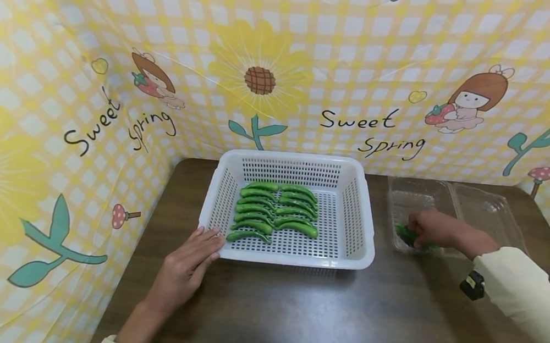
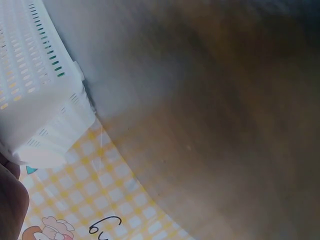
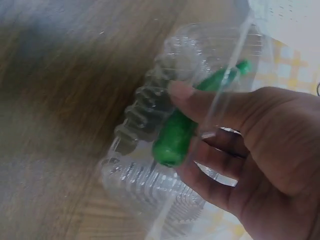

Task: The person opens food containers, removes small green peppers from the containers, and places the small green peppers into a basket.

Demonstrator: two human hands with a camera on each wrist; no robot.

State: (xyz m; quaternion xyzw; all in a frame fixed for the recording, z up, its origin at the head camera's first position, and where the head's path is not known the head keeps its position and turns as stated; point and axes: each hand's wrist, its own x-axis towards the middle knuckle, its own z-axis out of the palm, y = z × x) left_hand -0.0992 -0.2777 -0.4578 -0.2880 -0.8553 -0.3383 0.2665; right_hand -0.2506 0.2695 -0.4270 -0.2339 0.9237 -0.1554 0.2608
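In the head view a white perforated plastic basket (image 1: 291, 258) holds several glossy, curved green peppers (image 1: 252, 227), laid in two columns toward its left side. My left hand (image 1: 186, 265) rests on the basket's near left corner, fingers laid nearly straight over the rim. Only a dark bit of that hand (image 2: 12, 202) shows at the edge of the left wrist view. Over to the right, my right hand (image 1: 435, 230) reaches into a clear plastic clamshell box (image 1: 409, 193). Thumb and fingers pinch one green pepper (image 3: 175, 137) there, its stem end pointing away from the fingertips.
The clamshell's hinged lid (image 1: 487, 214) lies folded open to the right. All of this stands on a dark wooden table (image 1: 291, 316). A yellow checked cloth (image 1: 308, 86) with printed flowers and figures rises behind the table and along its sides.
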